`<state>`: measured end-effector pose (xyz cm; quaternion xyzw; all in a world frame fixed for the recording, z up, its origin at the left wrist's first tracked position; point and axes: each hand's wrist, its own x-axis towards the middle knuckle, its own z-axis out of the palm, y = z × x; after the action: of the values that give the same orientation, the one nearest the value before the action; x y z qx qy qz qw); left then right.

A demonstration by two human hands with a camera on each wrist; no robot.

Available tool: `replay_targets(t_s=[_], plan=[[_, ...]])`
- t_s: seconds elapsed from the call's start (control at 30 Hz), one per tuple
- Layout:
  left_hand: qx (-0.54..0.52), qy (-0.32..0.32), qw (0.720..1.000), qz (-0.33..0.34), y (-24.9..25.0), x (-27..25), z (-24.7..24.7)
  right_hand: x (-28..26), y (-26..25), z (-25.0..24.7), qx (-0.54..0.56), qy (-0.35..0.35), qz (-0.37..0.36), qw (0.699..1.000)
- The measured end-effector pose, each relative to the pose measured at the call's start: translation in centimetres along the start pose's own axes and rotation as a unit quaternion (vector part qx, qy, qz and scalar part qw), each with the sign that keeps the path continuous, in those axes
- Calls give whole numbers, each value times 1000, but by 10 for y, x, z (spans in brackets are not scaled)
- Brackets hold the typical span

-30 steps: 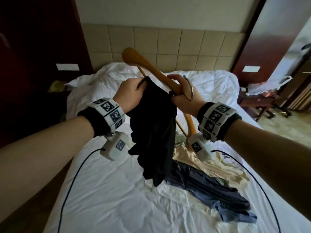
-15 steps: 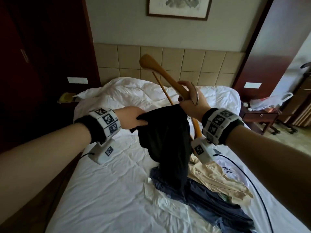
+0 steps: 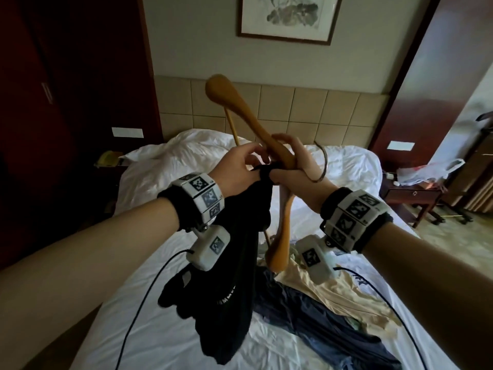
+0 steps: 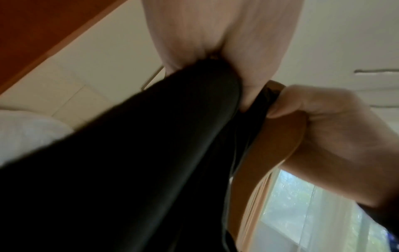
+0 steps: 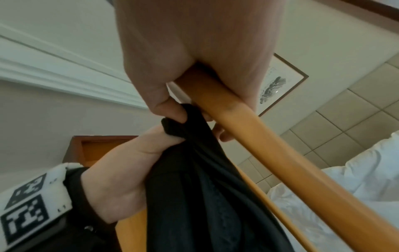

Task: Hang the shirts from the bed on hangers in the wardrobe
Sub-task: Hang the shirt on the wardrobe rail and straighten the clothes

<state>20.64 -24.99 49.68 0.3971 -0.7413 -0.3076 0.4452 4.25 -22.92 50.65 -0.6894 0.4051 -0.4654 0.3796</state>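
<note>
Left hand (image 3: 237,172) moved up, pinching black shirt (image 3: 234,263) collar beside right hand (image 3: 296,172) gripping hanger (image 3: 240,108); hook partly hidden.

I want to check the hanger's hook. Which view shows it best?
The head view: the metal hook curves out beside the right hand, which holds the hanger. Both wrist views show only the hanger's wood, not the hook.
</note>
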Motion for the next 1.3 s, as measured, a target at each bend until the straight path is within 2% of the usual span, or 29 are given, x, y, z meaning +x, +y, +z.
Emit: replay_targets(t_s=[0.1,0.2,0.37,0.43,0.5,0.57,0.67,0.77,0.83,0.93,1.0,1.13,1.3], plan=[[15,-37,999,-3,3,-7,-11,2,-4,8,29,-23,45,998],[-9,-62,997,-51,3,-15,-26,6,-4,18,30,-43,80,995],[-152,53,979,-127,-10,-37,-39,11,-11,38,-9,20,59,998],[-82,6,985,-153,-25,-57,-31,14,-19,44,-19,56,35,998],[86,-61,981,-163,-46,-79,-17,20,-27,45,-14,80,22,996],[177,-47,968,-172,-64,-91,-7,25,-35,42,-9,91,16,996],[195,-8,965,-174,-76,-91,-17,28,-41,29,-36,108,1,993],[182,-60,963,-191,-83,-84,-40,26,-33,9,-54,129,2,990],[130,-40,971,-198,-87,-79,-53,22,-23,-3,-79,135,7,988],[22,78,985,-152,-76,-64,-60,15,-15,-20,-94,110,-8,990],[3,115,988,-106,-60,-50,-59,11,-16,-26,-92,91,-22,991],[40,96,994,-34,-28,-23,-40,6,-23,-8,-123,39,-78,989],[-11,20,999,25,-2,-7,-26,5,-14,20,-122,14,-65,990]])
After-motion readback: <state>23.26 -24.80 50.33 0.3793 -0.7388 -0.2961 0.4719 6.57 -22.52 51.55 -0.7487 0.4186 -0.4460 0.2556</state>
